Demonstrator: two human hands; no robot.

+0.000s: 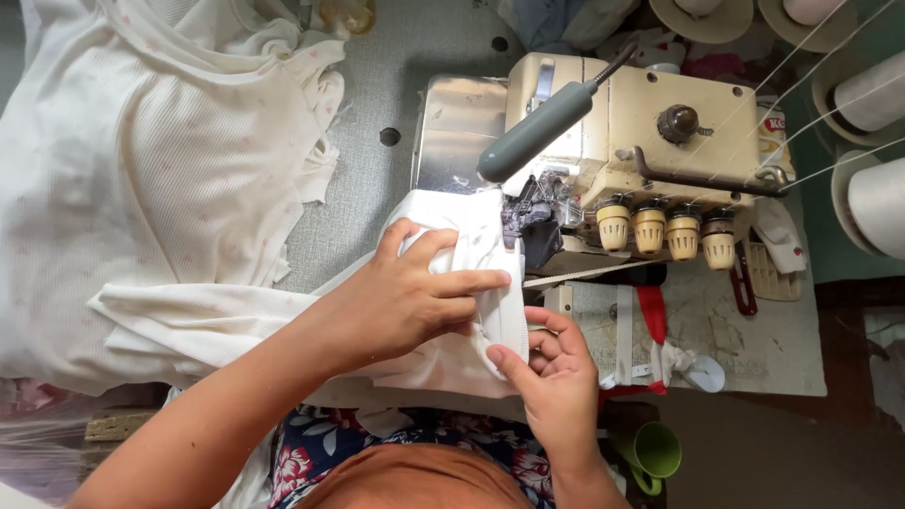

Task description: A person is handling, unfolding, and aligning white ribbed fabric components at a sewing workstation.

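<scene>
Left hand (405, 297) flat, fingers spread on white fabric (462, 236); right hand (556, 377) pinching its edge (beside the overlock machine (622, 141)).

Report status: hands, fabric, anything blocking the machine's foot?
Left hand flat on the white fabric, pressing it down. Right hand pinching the fabric edge. Fabric fed up to the presser foot; nothing blocking.
</scene>
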